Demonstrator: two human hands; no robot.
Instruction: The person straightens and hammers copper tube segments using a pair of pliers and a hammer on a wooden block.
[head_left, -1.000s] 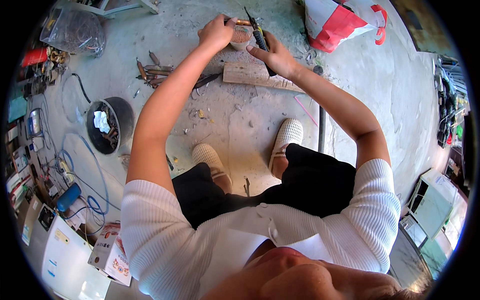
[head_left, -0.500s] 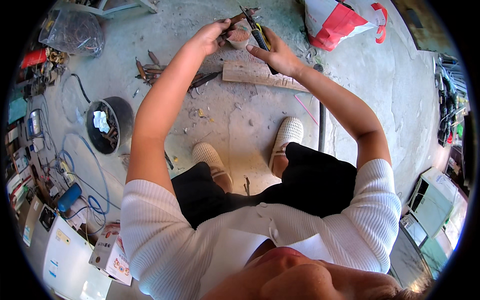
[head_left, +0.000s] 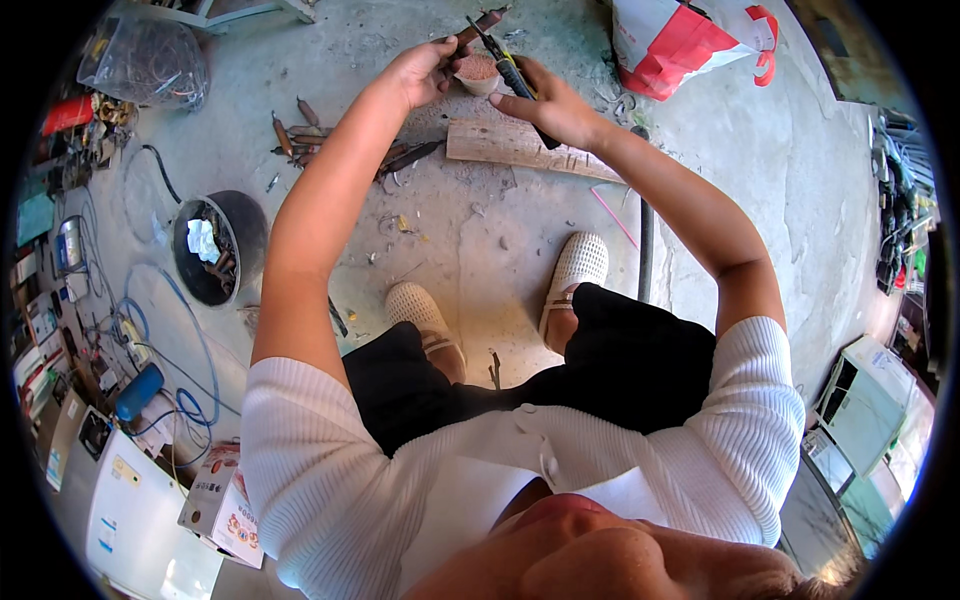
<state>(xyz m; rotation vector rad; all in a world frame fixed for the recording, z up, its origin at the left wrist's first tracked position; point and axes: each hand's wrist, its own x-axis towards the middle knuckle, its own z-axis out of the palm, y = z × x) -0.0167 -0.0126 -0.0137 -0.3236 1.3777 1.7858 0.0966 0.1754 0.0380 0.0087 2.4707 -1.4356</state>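
My left hand (head_left: 425, 72) is closed round a brown, spindle-shaped metal tube (head_left: 480, 25), whose narrow end points up and to the right. My right hand (head_left: 553, 105) grips black-and-yellow pliers (head_left: 512, 76); their dark, slim tip lies against or just over the tube, and I cannot tell whether it touches. Between and below the hands stands a small pale cup (head_left: 478, 82) filled with reddish granules. Close by on the floor, a wooden board (head_left: 520, 150) lies nearer to me. Several similar brown tubes (head_left: 285, 135) are piled left of my left forearm.
A black bucket (head_left: 250, 235) holding brown pieces and white paper stands on the left. A red-and-white bag (head_left: 675, 50) is at the far right, and a clear plastic bin (head_left: 150, 65) at the far left. A dark pipe (head_left: 645, 250) lies right of my feet. Blue hose (head_left: 200, 350) loops at left.
The tube and the tip of the pliers have shifted slightly left. Both hands keep their grip, and the cup stays in place.
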